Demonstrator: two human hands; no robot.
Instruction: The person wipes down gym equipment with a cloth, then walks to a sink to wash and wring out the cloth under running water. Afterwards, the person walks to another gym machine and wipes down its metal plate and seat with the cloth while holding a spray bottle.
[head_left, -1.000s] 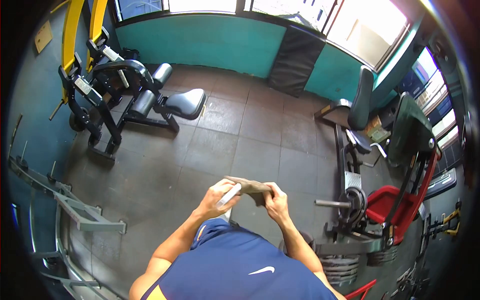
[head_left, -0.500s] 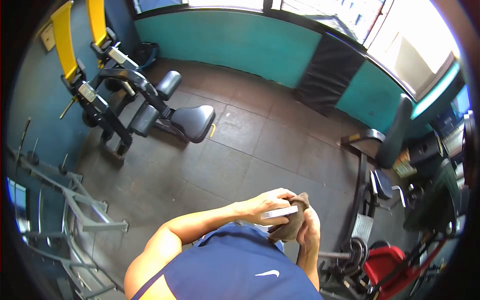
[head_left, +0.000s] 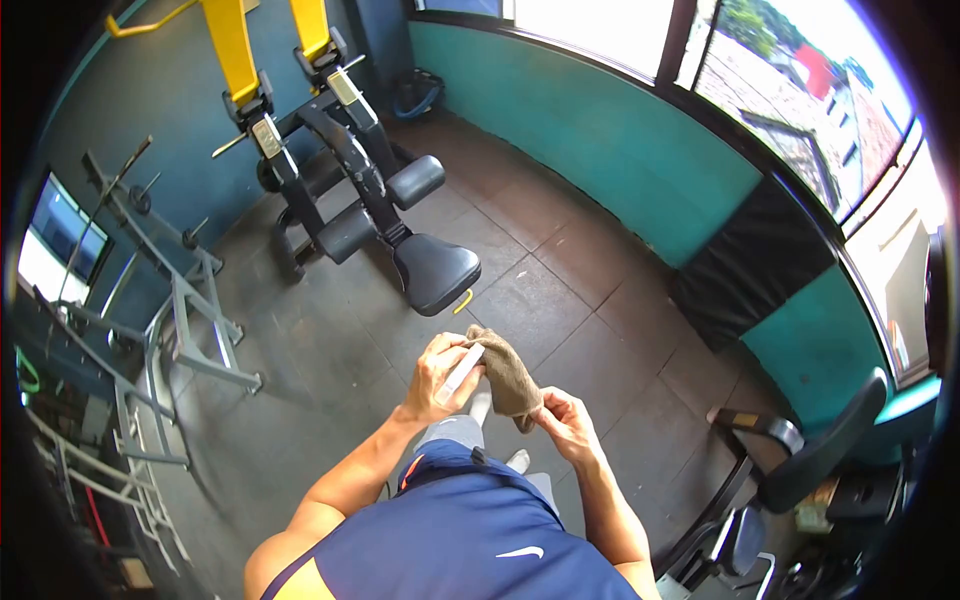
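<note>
Dark floor tiles (head_left: 330, 365) surround the padded seat (head_left: 436, 272); on its near side, the left hand (head_left: 431, 372) clamps a white bar (head_left: 460, 374) and brown cloth (head_left: 508, 378), the right hand (head_left: 568, 426) pinching the cloth's lower end. Light, even tension should keep it straight.

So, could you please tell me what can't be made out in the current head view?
Head view, all four:
What the white object is: only a narrow strip shows in the left hand.
The underside of the brown cloth, held by the right hand: hidden by its own upper side.
Any lettering on the pale plate: too small.
The yellow arm: cut off by the top edge.
</note>
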